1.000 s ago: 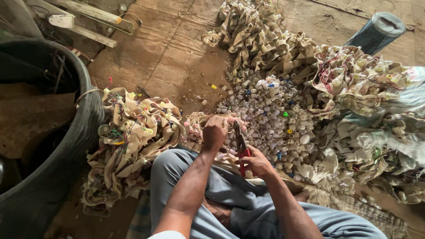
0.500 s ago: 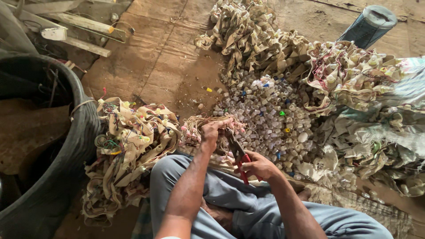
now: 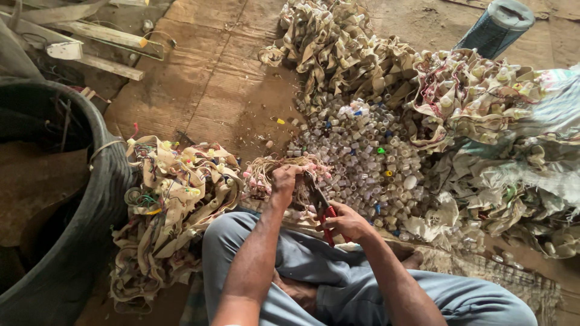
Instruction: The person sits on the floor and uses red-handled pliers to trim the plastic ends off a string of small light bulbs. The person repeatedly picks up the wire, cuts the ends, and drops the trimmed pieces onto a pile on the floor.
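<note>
1. The left hand (image 3: pixel 283 181) is closed in a fist around a bundle (image 3: pixel 269 172) of thin wires with small pink and pale caps on it, held just above the person's knees.
2. The right hand (image 3: pixel 347 222) is wrapped around the red handles of cutters (image 3: pixel 319 202), whose dark blades point toward 11 o'clock and meet the bundle beside the left fist. Whether the blades are biting a wire or only resting on it is hard to tell from this height.
3. From the hands, at 1 o'clock, lies a broad heap of caps (image 3: pixel 368 160), mostly clear or white with a few blue, green and yellow ones. It looks like the output of the cutting, and its size suggests that a good share of the work is done.
4. At 9 o'clock sits a pile of strips (image 3: pixel 175 199), tan bands tangled with coloured wires and with caps attached. It appears to be uncut stock.
5. More such strips are heaped at 12 o'clock (image 3: pixel 338 54) and at 2 to 3 o'clock (image 3: pixel 483 102), so much seems left to strip.
6. A black tub (image 3: pixel 90 235) stands farther out at 9 o'clock, with brown matter inside.
7. A blue-grey roll (image 3: pixel 498 27) leans at the far 2 o'clock corner, and wooden slats (image 3: pixel 103 48) lie at 10 o'clock on the board floor (image 3: pixel 205 90).
</note>
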